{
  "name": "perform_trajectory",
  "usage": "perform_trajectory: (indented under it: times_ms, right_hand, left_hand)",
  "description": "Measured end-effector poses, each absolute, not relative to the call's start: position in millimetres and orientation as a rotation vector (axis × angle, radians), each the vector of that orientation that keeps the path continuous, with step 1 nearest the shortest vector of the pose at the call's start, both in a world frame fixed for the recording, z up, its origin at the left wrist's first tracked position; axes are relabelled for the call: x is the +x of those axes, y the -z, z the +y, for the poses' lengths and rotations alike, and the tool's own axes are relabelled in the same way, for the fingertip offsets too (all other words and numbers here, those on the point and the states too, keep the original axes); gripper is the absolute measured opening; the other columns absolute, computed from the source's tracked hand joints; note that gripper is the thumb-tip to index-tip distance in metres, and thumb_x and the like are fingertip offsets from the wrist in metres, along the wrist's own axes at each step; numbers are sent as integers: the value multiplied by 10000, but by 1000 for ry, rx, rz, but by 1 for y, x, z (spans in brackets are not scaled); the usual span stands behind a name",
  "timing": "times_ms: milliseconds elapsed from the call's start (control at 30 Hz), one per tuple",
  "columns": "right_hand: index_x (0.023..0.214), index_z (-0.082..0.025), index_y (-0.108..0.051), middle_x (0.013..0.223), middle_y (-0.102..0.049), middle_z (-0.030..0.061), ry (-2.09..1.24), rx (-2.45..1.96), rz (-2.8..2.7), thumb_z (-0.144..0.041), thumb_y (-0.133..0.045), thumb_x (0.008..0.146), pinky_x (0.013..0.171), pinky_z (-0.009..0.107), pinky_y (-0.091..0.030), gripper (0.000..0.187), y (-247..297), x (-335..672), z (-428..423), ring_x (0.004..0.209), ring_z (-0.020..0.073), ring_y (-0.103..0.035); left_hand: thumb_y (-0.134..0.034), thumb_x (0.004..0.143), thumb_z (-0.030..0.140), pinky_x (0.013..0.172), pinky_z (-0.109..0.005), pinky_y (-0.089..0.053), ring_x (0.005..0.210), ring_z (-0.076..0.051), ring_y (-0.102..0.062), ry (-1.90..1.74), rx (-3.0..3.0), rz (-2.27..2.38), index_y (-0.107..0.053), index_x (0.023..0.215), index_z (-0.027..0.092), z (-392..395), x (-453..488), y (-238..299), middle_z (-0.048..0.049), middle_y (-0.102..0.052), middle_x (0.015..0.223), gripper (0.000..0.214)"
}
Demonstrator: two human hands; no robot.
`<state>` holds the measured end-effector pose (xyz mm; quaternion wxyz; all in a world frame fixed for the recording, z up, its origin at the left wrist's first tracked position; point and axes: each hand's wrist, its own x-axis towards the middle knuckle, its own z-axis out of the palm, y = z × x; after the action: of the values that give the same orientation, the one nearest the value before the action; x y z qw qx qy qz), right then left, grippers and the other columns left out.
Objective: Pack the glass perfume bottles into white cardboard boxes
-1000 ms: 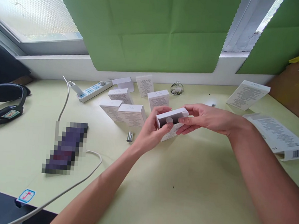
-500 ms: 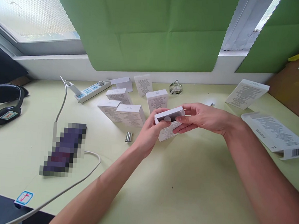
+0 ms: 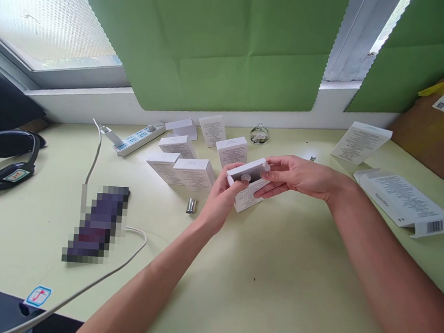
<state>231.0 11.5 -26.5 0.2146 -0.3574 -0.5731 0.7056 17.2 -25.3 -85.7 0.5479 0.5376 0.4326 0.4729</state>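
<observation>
Between both hands, a white printed carton (image 3: 248, 198) is held above the table, its end open and dark inside. My left hand (image 3: 221, 199) wraps around its left side, the thumb by the opening. My right hand (image 3: 287, 177) pinches the right end, thumb at the opening's edge and fingers beneath. Beyond the hands stands another white box (image 3: 232, 151). More white boxes (image 3: 194, 174) stand to the left, several in all. A small shiny metal cylinder (image 3: 191, 206) lies on the table left of my left wrist.
A glass bottle (image 3: 259, 134) stands near the wall. At right are a standing white box (image 3: 361, 143), a flattened carton (image 3: 402, 202) and a brown cardboard box (image 3: 433, 125). On the left lie a power strip (image 3: 140, 140), a pixelated dark object (image 3: 96, 223), a white cable (image 3: 96, 282) and a black headset (image 3: 11, 159).
The view has shifted slightly. Both hands keep hold of the carton, whose top flap looks a little more lifted; otherwise little differs.
</observation>
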Motion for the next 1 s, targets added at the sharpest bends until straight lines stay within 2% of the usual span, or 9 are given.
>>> perform_trajectory:
  times_ms: [133, 300, 533, 633, 767, 833, 900, 1000]
  right_hand:
    - [1215, -258, -695, 1348, -665, 44, -1982, -949, -1598, -332, -700, 907, 1037, 416, -561, 317, 28, 232, 12, 1030, 228, -745]
    - [1241, -239, -683, 1331, -676, 53, -1987, -943, -1600, -318, -702, 907, 1046, 427, -554, 344, 29, 232, 13, 1031, 230, -743]
    - [1289, -276, -657, 1355, -661, 43, -1941, -961, -1612, -346, -723, 888, 1017, 426, -577, 412, 32, 232, 14, 1026, 233, -745]
    - [1325, -267, -628, 1340, -669, 55, -1963, -912, -1593, -369, -680, 920, 1021, 431, -569, 421, 36, 234, 16, 1028, 231, -745]
    - [1337, -246, -612, 1352, -660, 72, -2052, -826, -1442, -395, -544, 1000, 1044, 460, -542, 375, 45, 236, 19, 1035, 234, -745]
    - [1346, -245, -598, 1354, -658, 77, -2073, -814, -1386, -380, -524, 1012, 1044, 477, -536, 368, 49, 235, 20, 1024, 239, -749]
    - [1362, -245, -579, 1325, -676, 85, -2088, -817, -1365, -376, -527, 1011, 1039, 483, -536, 379, 52, 235, 21, 1019, 242, -751]
    - [1371, -240, -561, 1300, -690, 92, -2118, -795, -1364, -378, -511, 1017, 1035, 487, -535, 383, 54, 234, 22, 1021, 245, -750]
  left_hand:
    - [-604, 883, 283, 768, -275, -452, 983, -188, -552, -1101, 1246, 980, -570, 1174, 311, -29, 18, 83, -7, -629, 1073, 294]
    - [-628, 875, 293, 766, -251, -416, 959, -165, -523, -1057, 1174, 963, -578, 1158, 306, -32, 20, 75, 8, -609, 1049, 288]
    - [-610, 870, 289, 780, -276, -417, 965, -183, -541, -1051, 1219, 1019, -566, 1148, 291, -30, 20, 76, 2, -626, 1049, 282]
    - [-594, 893, 319, 785, -288, -423, 972, -187, -562, -1099, 1390, 1171, -568, 1126, 274, -28, 18, 70, -8, -640, 1039, 238]
    - [-618, 871, 287, 773, -280, -429, 1072, -201, -571, -1067, 1838, 1338, -597, 1155, 275, -17, 11, 41, -27, -650, 1114, 285]
    - [-609, 879, 313, 754, -291, -422, 992, -199, -589, -852, 2076, 1351, -651, 1094, 258, -10, 9, 23, -32, -672, 1062, 226]
    - [-558, 911, 344, 664, -294, -389, 806, -181, -581, -633, 2236, 1330, -688, 960, 225, -2, 12, 8, -32, -686, 899, 183]
    - [-526, 920, 321, 595, -296, -337, 676, -166, -534, -594, 2348, 1390, -700, 860, 203, 5, 21, -5, -36, -669, 774, 218]
